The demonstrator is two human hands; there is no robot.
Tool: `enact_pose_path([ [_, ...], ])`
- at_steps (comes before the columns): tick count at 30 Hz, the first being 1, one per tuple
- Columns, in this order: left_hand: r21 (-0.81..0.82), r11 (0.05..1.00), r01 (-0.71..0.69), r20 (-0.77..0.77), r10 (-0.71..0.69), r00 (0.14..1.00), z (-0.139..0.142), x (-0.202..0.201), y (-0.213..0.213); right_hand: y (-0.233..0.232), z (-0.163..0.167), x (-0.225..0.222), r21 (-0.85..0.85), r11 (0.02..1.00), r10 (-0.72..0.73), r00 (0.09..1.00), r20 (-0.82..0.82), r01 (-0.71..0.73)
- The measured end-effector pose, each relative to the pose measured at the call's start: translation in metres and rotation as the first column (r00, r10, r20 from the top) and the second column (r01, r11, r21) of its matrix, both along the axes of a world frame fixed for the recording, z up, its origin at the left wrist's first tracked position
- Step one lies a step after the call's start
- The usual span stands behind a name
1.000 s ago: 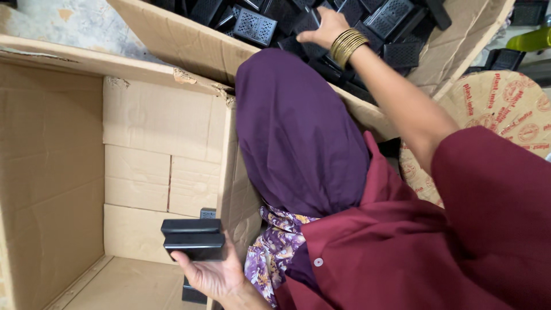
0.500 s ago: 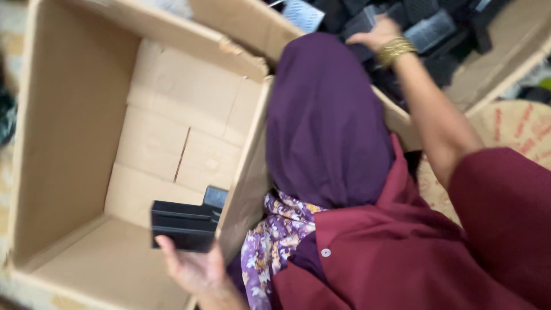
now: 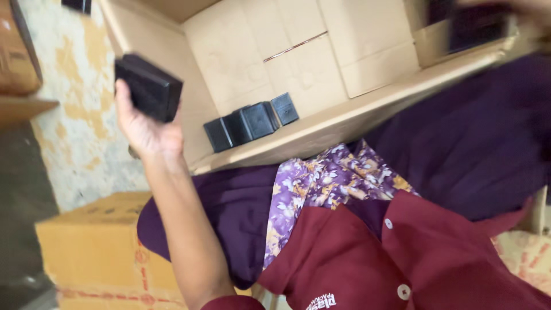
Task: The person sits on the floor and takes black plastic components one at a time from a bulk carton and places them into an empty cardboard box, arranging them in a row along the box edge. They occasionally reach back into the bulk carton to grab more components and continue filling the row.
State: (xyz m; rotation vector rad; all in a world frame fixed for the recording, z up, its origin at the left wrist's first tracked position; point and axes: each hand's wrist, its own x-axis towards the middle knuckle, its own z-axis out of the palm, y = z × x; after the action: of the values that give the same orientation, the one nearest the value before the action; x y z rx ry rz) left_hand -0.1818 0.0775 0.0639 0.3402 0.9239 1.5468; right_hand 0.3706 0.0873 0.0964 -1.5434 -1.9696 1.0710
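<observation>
My left hand (image 3: 140, 123) is raised at the upper left and grips a small black box (image 3: 148, 86), just outside the left wall of a big open cardboard carton (image 3: 298, 51). Three similar black boxes (image 3: 252, 121) stand together in the carton's near corner. My right hand (image 3: 519, 7) is a blur at the top right edge, over the carton's far side. It seems to hold another black box (image 3: 475, 26).
A closed yellow-brown carton (image 3: 97, 252) sits at the lower left on the mottled floor (image 3: 74, 115). Another brown carton (image 3: 17, 51) is at the top left. My purple cloth (image 3: 459, 149) and maroon shirt (image 3: 373, 258) fill the lower right.
The view has swung round. My left hand lifted its black box up and out beside the carton's wall. My right hand left the far pile and came over the carton with a dark box.
</observation>
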Motion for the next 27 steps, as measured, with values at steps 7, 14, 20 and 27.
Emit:
enact_pose_path([
  [7, 0.07, 0.996, -0.064, -0.148, 0.074, 0.986, -0.027, -0.011, 0.004, 0.077, -0.115, -0.195, -0.712, 0.671, 0.282, 0.959, -0.011, -0.206],
  [14, 0.08, 0.996, -0.029, -0.233, 0.047, 0.971, -0.045, 0.002, 0.012, 0.037, -0.2, -0.266, -0.958, 0.26, 0.196, 0.978, -0.07, -0.121],
  [20, 0.127, 0.985, 0.117, -0.438, -0.051, 0.898, -0.072, 0.028, 0.029, 0.024, -0.198, -0.282, -0.923, 0.379, 0.563, 0.809, 0.173, -0.066],
  [27, 0.036, 0.993, 0.111, -0.785, -0.04, 0.618, -0.095, 0.073, 0.057, 0.012, -0.222, -0.284, -0.915, 0.394, 0.219, 0.976, -0.001, -0.089],
])
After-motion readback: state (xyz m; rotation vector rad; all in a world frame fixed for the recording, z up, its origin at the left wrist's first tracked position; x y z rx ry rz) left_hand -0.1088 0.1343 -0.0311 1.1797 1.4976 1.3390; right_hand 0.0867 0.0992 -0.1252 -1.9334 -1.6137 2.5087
